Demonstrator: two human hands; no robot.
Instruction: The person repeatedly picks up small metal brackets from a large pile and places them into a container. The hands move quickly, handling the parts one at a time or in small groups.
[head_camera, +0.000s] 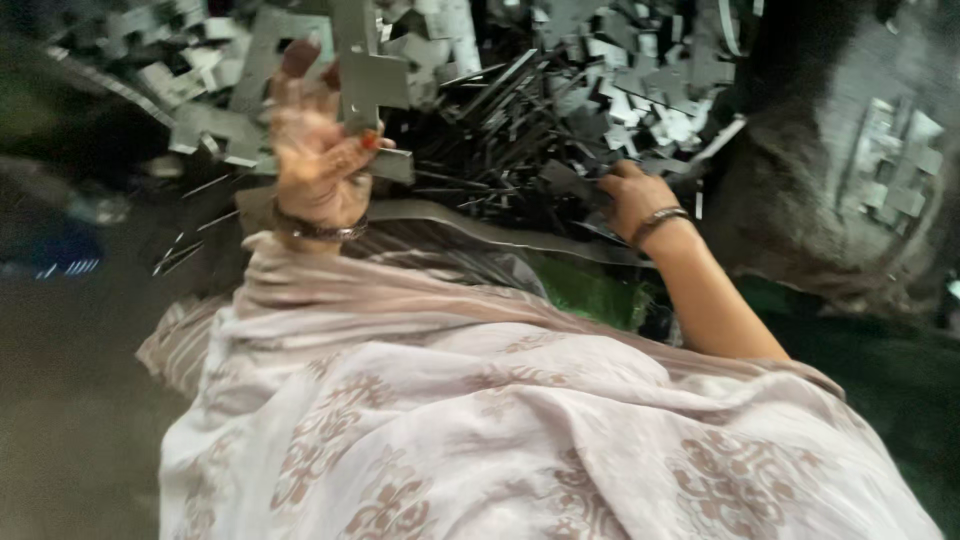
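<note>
Two hands are at work over a heap of grey metal offcuts (560, 110). My left hand (315, 150) is raised above the pile with its fingers closed on a flat, cross-shaped metal piece (365, 75), held upright just above the scraps. My right hand (632, 195) rests down among the thin dark strips (480, 130) at the near edge of the heap; whether it grips one I cannot tell. Pale patterned cloth (480, 420) covers my lap below both wrists.

Flat grey metal cutout (368, 75) held upright above dark metal strips (500, 130)
</note>
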